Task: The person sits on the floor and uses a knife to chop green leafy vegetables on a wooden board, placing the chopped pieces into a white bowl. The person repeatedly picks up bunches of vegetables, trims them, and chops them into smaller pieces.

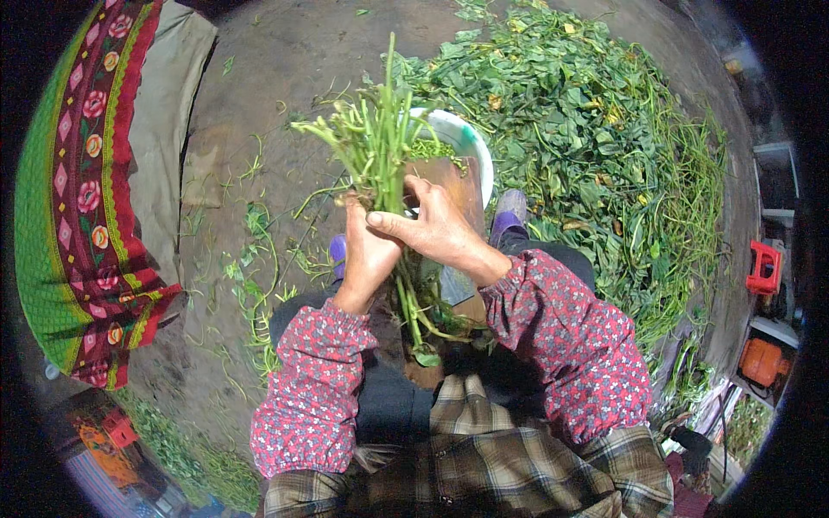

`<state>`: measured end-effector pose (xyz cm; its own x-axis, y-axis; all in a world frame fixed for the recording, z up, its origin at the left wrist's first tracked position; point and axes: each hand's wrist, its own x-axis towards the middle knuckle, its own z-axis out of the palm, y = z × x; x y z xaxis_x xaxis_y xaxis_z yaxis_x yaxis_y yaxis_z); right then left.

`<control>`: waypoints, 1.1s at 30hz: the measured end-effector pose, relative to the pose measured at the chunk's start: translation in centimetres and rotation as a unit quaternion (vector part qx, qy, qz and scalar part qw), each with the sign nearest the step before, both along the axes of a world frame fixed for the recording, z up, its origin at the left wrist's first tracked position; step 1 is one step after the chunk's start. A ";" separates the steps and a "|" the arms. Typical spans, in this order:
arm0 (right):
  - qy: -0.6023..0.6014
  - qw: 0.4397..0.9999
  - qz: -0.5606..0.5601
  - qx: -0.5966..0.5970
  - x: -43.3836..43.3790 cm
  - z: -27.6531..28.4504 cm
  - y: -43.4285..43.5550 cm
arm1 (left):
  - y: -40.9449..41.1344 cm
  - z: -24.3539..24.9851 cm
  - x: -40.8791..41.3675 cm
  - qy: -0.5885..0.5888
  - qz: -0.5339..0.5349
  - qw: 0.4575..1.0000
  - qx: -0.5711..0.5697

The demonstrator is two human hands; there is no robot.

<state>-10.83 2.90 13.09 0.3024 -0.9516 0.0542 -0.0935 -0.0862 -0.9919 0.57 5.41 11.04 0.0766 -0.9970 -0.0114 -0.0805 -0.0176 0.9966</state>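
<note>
My left hand (370, 243) is closed around a bundle of green plant stems (382, 146), which stands upward from my grip with its stem ends fanned out. My right hand (440, 226) rests against the same bundle from the right, its thumb across the stems near my left hand and its fingers partly curled. Below my hands, more stems with a few leaves hang over a wooden board (473, 194). A flat metal blade (456, 285) shows on the board beside them. Behind the board, a white basin (476, 142) holds small chopped green pieces (431, 149).
A large heap of leafy green vines (570, 129) lies at the right. Loose stems (259, 285) are scattered on the ground at the left. A flowered cloth (90, 188) lies at the far left, and a red plastic stool or crate (765, 267) stands at the far right.
</note>
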 end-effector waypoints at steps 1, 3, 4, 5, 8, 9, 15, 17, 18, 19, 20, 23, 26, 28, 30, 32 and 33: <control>-0.004 1.000 -0.016 -0.003 0.1 0.5 -0.1 | 0.0 0.6 -0.3 -0.026 0.027 0.999 0.014; 0.012 0.999 -0.033 0.019 -0.1 0.9 -0.4 | 0.1 2.9 0.3 -0.024 -0.032 0.999 0.034; 0.036 0.998 -0.035 0.045 -0.6 0.8 -0.5 | -0.6 3.3 1.6 0.056 -0.117 0.979 0.159; 0.059 0.995 -0.036 0.072 -0.9 0.6 -0.6 | -0.8 3.3 1.8 0.164 -0.135 0.963 0.164; -0.084 0.979 -0.051 0.177 -0.9 0.7 -0.6 | -1.0 3.1 2.2 0.207 -0.125 0.954 0.176; -0.097 0.967 -0.045 0.231 -1.3 1.2 -0.7 | -1.0 3.0 2.3 0.235 -0.112 0.949 0.179; -0.149 0.936 -0.023 0.318 -1.2 2.5 -1.3 | -1.1 3.7 3.5 0.346 -0.031 0.884 0.313; -0.154 0.934 -0.026 0.322 -1.2 2.5 -1.4 | -1.2 2.8 3.4 0.381 -0.018 0.878 0.290; -0.156 0.933 -0.029 0.323 -1.1 2.6 -1.3 | -1.3 2.5 3.3 0.394 -0.010 0.875 0.282; -0.157 0.933 -0.031 0.324 -1.0 2.7 -1.2 | -1.3 2.3 3.3 0.406 -0.002 0.872 0.273; -0.165 0.932 -0.020 0.323 -0.9 2.8 -1.2 | -1.2 2.3 3.2 0.414 0.008 0.867 0.278; -0.161 0.953 -0.007 0.256 -1.2 1.7 -0.9 | -1.0 3.2 2.3 0.365 -0.039 0.890 0.271; -0.160 0.947 -0.006 0.277 -1.1 1.9 -0.7 | -1.1 3.0 2.2 0.316 0.000 0.906 0.283; -0.152 0.949 -0.015 0.277 -0.9 2.4 -0.9 | -1.1 2.5 2.6 0.338 0.023 0.901 0.269; -0.124 0.958 -0.029 0.259 -1.2 1.7 -1.3 | -1.1 3.0 2.8 0.342 0.037 0.903 0.256; -0.100 0.956 -0.015 0.277 -2.0 1.5 -1.7 | -1.4 2.7 2.6 0.354 0.023 0.909 0.220; -0.116 0.954 -0.007 0.276 -1.9 1.7 -1.6 | -1.4 2.6 2.8 0.343 0.027 0.908 0.238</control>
